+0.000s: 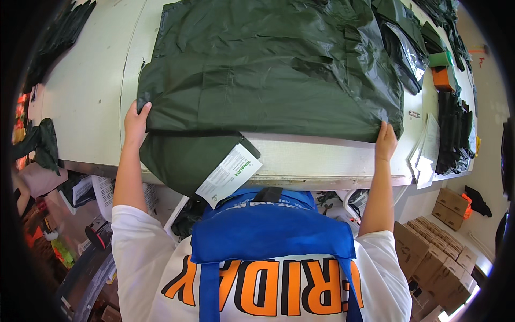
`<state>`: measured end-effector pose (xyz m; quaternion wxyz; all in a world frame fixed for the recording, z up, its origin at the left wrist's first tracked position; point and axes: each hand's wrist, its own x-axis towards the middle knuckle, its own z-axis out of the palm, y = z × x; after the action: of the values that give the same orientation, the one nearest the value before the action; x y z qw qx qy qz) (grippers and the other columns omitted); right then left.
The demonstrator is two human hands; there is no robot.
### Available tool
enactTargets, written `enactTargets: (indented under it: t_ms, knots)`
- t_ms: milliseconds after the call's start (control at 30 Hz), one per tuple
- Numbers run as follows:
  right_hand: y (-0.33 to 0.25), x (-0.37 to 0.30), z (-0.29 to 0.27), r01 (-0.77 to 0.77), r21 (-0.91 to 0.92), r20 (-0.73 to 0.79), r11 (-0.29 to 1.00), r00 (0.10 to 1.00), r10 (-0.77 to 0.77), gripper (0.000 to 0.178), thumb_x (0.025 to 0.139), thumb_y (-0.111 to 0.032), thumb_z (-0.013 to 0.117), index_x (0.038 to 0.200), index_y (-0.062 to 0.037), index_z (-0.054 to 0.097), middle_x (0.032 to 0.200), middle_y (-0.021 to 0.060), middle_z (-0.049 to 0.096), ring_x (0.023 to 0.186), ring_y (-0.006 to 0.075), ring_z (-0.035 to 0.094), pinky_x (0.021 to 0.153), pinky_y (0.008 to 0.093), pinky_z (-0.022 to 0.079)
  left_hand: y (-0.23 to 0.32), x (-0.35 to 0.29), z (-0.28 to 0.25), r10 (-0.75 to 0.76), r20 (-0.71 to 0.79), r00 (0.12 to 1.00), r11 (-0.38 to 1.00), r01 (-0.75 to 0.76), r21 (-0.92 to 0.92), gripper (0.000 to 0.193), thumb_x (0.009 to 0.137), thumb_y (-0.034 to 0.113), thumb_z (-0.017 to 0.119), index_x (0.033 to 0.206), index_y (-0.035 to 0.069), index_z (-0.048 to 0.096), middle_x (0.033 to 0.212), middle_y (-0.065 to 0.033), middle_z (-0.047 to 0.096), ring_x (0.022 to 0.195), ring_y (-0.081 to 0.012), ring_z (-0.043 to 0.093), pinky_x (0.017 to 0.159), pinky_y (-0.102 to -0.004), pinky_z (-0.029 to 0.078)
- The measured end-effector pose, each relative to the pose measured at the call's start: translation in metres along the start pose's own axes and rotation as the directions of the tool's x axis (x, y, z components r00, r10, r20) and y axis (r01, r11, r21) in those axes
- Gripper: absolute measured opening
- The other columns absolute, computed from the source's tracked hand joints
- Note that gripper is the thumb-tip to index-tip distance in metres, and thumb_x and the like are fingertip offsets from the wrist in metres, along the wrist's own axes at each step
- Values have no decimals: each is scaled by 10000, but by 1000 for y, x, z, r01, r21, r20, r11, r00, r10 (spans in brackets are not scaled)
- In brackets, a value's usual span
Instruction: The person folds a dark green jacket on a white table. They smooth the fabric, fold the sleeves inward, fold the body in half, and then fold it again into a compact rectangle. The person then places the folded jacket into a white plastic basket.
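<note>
A dark green garment of smooth, waterproof-looking cloth (252,102) lies spread across the table, with pocket flaps and creases showing. At its near left edge my left hand (135,122) is closed on the cloth, thumb on top. My right hand (385,141) grips the near right corner in the same way. Between the hands the near edge runs almost straight. A dark green flap of cloth (185,161) shows from under the garment at the left and hangs over the table's front edge. A white printed card (229,174) lies on this flap.
Folded dark packs (455,131), loose white papers (426,150) and an orange box (443,78) lie at the right of the white table (91,102). More dark cloth (59,43) lies far left. Cardboard boxes (434,263) are stacked on the floor at right.
</note>
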<state>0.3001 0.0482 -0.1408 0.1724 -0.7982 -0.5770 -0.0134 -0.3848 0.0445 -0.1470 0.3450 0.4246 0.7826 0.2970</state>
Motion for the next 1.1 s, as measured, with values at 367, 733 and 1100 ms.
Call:
enactTargets:
  t_ms: [367, 733, 1100]
  knots:
    - [-120, 15, 15, 323, 403, -14, 856, 938, -347, 334, 767, -156, 747, 1087, -111, 663, 1023, 112, 620, 975, 315, 566, 831, 391, 462, -13, -11, 14, 51, -102, 993, 952, -17, 305, 353, 896, 353, 625, 914, 6, 559, 831, -169, 624, 772, -309, 579, 742, -389, 448]
    - [-123, 47, 42, -163, 734, 351, 659, 922, -163, 115, 862, -129, 659, 871, -16, 640, 719, -4, 547, 663, 93, 480, 614, 249, 406, -4, 23, 3, 86, -126, 988, 887, -19, 461, 335, 883, 345, 635, 920, 17, 574, 807, -176, 627, 751, -321, 594, 714, -398, 451]
    - [185, 155, 31, -235, 21, -166, 972, 958, 235, 393, 926, -167, 520, 1317, -134, 517, 1104, 119, 648, 1027, 268, 596, 921, 394, 430, 113, -49, 111, 683, -54, 729, 611, -529, 588, 502, 801, 129, 683, 1265, 57, 505, 1333, -147, 461, 1251, -332, 418, 1064, -446, 316]
